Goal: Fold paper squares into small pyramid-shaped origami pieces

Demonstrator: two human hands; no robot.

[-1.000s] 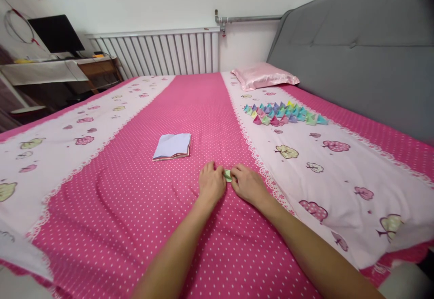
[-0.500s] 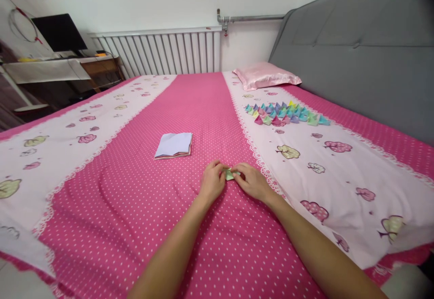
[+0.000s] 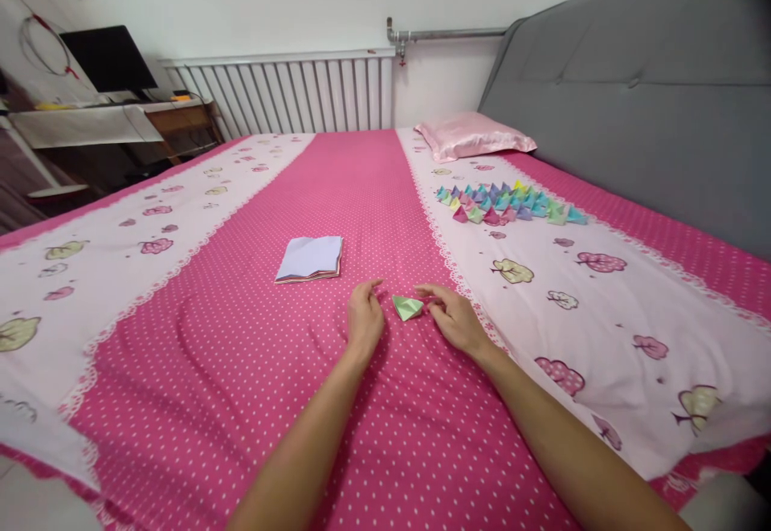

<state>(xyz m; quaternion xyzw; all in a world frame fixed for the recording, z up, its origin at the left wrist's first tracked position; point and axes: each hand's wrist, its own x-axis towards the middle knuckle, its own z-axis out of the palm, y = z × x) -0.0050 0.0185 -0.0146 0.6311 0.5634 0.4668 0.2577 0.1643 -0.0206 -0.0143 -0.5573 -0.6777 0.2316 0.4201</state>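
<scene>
A small light-green folded paper piece (image 3: 408, 308) rests on the pink dotted bedsheet (image 3: 241, 338), between my two hands. To its left, my left hand (image 3: 366, 314) is open, thumb and fingers apart, a little away from the paper. On the other side my right hand (image 3: 450, 314) is open too, its fingertips close to the paper's right corner; whether they touch it I cannot tell. Beyond my left hand lies a stack of square paper sheets (image 3: 310, 258) with a pale lilac one on top.
Several folded paper pieces (image 3: 509, 202) in many colours stand in rows at the right, in front of a pink pillow (image 3: 473, 136). A grey headboard (image 3: 638, 105) borders the bed. At the back are a white radiator (image 3: 283, 93) and a desk with a monitor (image 3: 109, 61).
Both hands have let go of the green folded paper and moved apart, the left to the left, the right slightly right. The paper now lies uncovered on the sheet.
</scene>
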